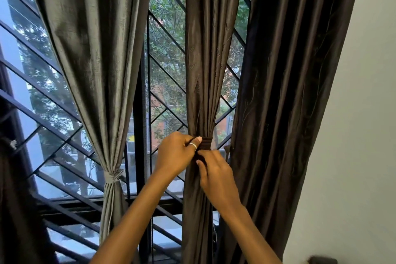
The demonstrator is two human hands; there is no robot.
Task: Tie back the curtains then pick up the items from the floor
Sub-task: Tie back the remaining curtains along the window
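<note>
Grey curtain (pixel 90 49), upper left of the frame: woven cloth with a slubbed, streaky texture and a soft sheen. Its grey tie band (pixel 112 177), lower left, is the same cloth.

Centre curtain (pixel 205 49): dark brown cloth with a satin-like gloss on the folds and a faint raised leaf pattern. Right curtain (pixel 289 70): matching brown cloth, also glossy.

Brown tie band (pixel 206 143), lower centre: matt, ribbed dark cloth.

Window grille (pixel 167 111): dark metal bars with a smooth, low-gloss finish.

Glass panes (pixel 19 34), left: smooth and reflective.

Wall (pixel 364 113), right: smooth, matt white.

Ring (pixel 192 146), lower centre: polished silvery metal.
</note>
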